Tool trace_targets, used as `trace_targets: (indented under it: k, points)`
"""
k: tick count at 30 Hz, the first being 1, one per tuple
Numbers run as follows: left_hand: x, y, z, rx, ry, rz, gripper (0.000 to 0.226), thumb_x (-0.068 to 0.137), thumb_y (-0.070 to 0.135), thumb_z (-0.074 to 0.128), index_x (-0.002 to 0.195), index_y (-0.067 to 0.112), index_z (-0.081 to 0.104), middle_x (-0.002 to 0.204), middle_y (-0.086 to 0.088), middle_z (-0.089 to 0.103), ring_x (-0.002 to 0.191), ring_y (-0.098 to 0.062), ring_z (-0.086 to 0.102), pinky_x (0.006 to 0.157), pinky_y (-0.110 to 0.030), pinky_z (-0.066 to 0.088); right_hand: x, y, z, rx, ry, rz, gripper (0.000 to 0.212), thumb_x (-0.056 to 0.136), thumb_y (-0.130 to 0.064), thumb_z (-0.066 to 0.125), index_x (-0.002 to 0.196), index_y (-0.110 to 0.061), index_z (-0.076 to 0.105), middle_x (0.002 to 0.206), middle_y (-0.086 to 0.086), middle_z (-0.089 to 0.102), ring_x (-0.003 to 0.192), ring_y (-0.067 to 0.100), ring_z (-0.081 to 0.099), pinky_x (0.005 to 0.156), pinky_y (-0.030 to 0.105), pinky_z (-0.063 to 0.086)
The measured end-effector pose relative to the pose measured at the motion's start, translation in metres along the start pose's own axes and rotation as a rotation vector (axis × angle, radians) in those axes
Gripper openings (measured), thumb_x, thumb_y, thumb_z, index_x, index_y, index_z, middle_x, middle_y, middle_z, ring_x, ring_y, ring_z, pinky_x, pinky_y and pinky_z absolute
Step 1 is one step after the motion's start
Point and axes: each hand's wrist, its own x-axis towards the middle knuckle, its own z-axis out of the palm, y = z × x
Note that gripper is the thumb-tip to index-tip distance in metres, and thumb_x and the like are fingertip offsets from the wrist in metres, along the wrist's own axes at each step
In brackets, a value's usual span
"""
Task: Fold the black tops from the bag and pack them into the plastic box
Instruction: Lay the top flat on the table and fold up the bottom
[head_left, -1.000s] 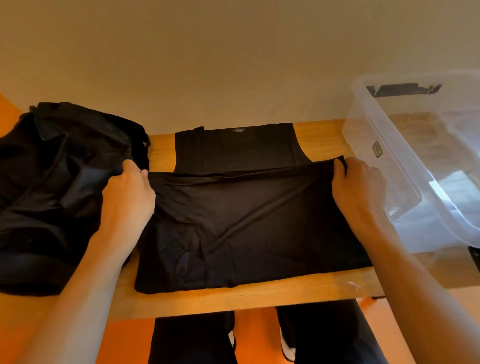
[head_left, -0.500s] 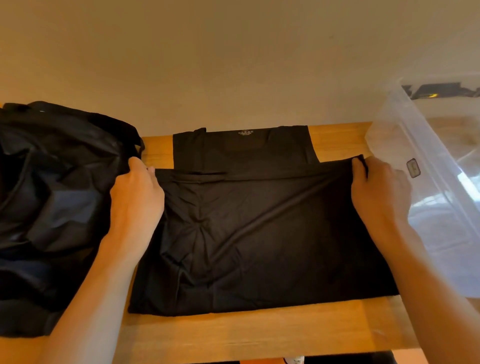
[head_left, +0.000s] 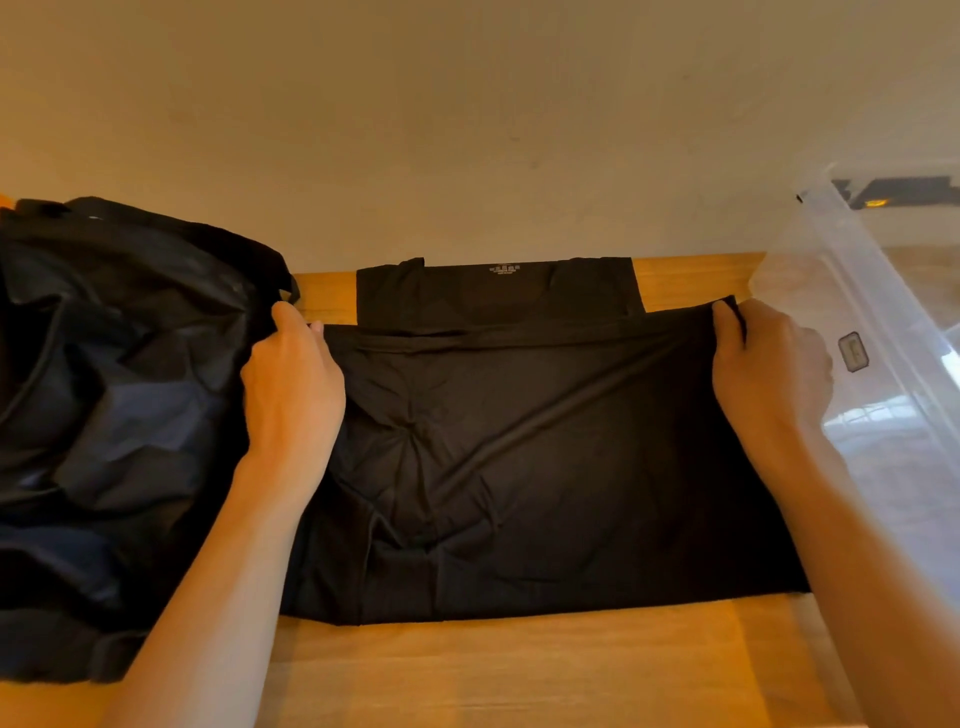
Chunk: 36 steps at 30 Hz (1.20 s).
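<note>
A crumpled black bag (head_left: 114, 426) sits at the table's left. Beside it, the left hand (head_left: 291, 395) pinches one corner of a black top (head_left: 519, 457) spread on the wooden table (head_left: 519, 670); the right hand (head_left: 769, 374) pinches the opposite corner, likely keeping the folded hem taut and even. A clear plastic box (head_left: 883, 364) waits at right.

Single head-worn wide-angle view, looking forward and down, close over the table (head_left: 519, 670), facing the wall (head_left: 467, 130)
</note>
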Motion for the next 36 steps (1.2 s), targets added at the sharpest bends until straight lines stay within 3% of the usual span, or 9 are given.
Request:
trace_targets:
  k: [6, 11, 13, 15, 18, 20, 24, 28, 36]
  points:
    - [0.008, -0.004, 0.009, 0.007, -0.018, -0.037, 0.028, 0.111, 0.02, 0.039, 0.119, -0.005, 0.049, 0.097, -0.029, 0.065, 0.082, -0.046, 0.065, 0.061, -0.042, 0.042, 0.009, -0.002, 0.004, -0.014, -0.018, -0.007, 0.036, 0.109, -0.041, 0.038, 0.089, -0.014, 0.051, 0.079, 0.015, 0.051, 0.073, 0.033, 0.044, 0.065, 0.04, 0.035]
    - [-0.01, 0.001, -0.002, -0.018, 0.051, 0.026, 0.031, 0.106, 0.023, 0.052, 0.125, -0.001, 0.047, 0.12, -0.024, 0.052, 0.079, -0.031, 0.058, 0.064, -0.035, 0.044, -0.002, -0.005, 0.0, -0.025, 0.02, 0.009, 0.034, 0.107, -0.044, 0.042, 0.117, -0.014, 0.054, 0.108, 0.016, 0.061, 0.093, 0.036, 0.053, 0.078, 0.045, 0.041]
    - [-0.028, 0.006, -0.011, -0.007, 0.104, 0.161, 0.031, 0.102, 0.019, 0.058, 0.126, 0.0, 0.05, 0.124, -0.022, 0.046, 0.075, -0.022, 0.05, 0.063, -0.032, 0.045, -0.018, -0.016, -0.004, -0.051, 0.077, -0.136, 0.035, 0.105, -0.041, 0.047, 0.127, -0.013, 0.051, 0.121, 0.017, 0.057, 0.11, 0.038, 0.05, 0.089, 0.05, 0.039]
    - [-0.031, 0.005, -0.01, -0.001, 0.063, 0.378, 0.026, 0.101, 0.011, 0.06, 0.124, -0.001, 0.058, 0.123, -0.019, 0.05, 0.089, -0.028, 0.056, 0.072, -0.038, 0.052, -0.037, -0.037, -0.004, -0.051, 0.064, -0.327, 0.036, 0.106, -0.039, 0.045, 0.13, -0.014, 0.054, 0.128, 0.016, 0.055, 0.118, 0.037, 0.047, 0.096, 0.05, 0.037]
    - [-0.004, -0.008, -0.002, 0.166, -0.169, 0.479, 0.039, 0.1, 0.005, 0.059, 0.139, 0.007, 0.057, 0.135, -0.014, 0.053, 0.119, -0.038, 0.051, 0.091, -0.05, 0.048, -0.048, -0.072, 0.012, -0.084, -0.14, -0.584, 0.045, 0.107, -0.043, 0.037, 0.144, -0.02, 0.052, 0.15, 0.009, 0.048, 0.142, 0.03, 0.039, 0.114, 0.047, 0.03]
    - [0.011, -0.012, -0.003, 0.3, -0.278, 0.441, 0.048, 0.099, 0.001, 0.055, 0.145, 0.011, 0.052, 0.139, -0.011, 0.05, 0.122, -0.038, 0.046, 0.094, -0.049, 0.041, -0.046, -0.087, 0.03, -0.181, -0.307, -0.676, 0.058, 0.108, -0.053, 0.024, 0.159, -0.026, 0.031, 0.166, 0.007, 0.026, 0.156, 0.027, 0.016, 0.126, 0.044, 0.012]
    - [0.026, -0.011, -0.007, 0.428, -0.293, 0.474, 0.04, 0.093, -0.004, 0.056, 0.131, 0.008, 0.055, 0.124, -0.013, 0.052, 0.111, -0.037, 0.047, 0.086, -0.043, 0.037, -0.046, -0.09, 0.06, -0.357, -0.487, -0.666, 0.076, 0.097, -0.069, 0.0, 0.162, -0.03, -0.008, 0.17, 0.002, -0.012, 0.155, 0.021, -0.019, 0.126, 0.042, -0.012]
    - [0.039, -0.011, -0.01, 0.47, -0.298, 0.495, 0.02, 0.097, -0.003, 0.058, 0.094, 0.014, 0.047, 0.098, -0.009, 0.051, 0.099, -0.036, 0.05, 0.075, -0.038, 0.025, -0.045, -0.087, 0.063, -0.342, -0.461, -0.639, 0.076, 0.096, -0.072, -0.007, 0.161, -0.032, -0.01, 0.17, 0.001, -0.011, 0.155, 0.019, -0.019, 0.125, 0.043, -0.013]
    - [0.056, -0.01, -0.024, 0.313, -0.247, 0.353, 0.02, 0.1, 0.002, 0.056, 0.083, 0.006, 0.048, 0.092, -0.009, 0.046, 0.083, -0.035, 0.052, 0.065, -0.048, 0.043, -0.057, -0.071, 0.04, -0.352, -0.331, -0.472, 0.077, 0.096, -0.07, -0.01, 0.162, -0.03, -0.009, 0.17, 0.008, -0.01, 0.155, 0.026, -0.017, 0.124, 0.047, -0.017]
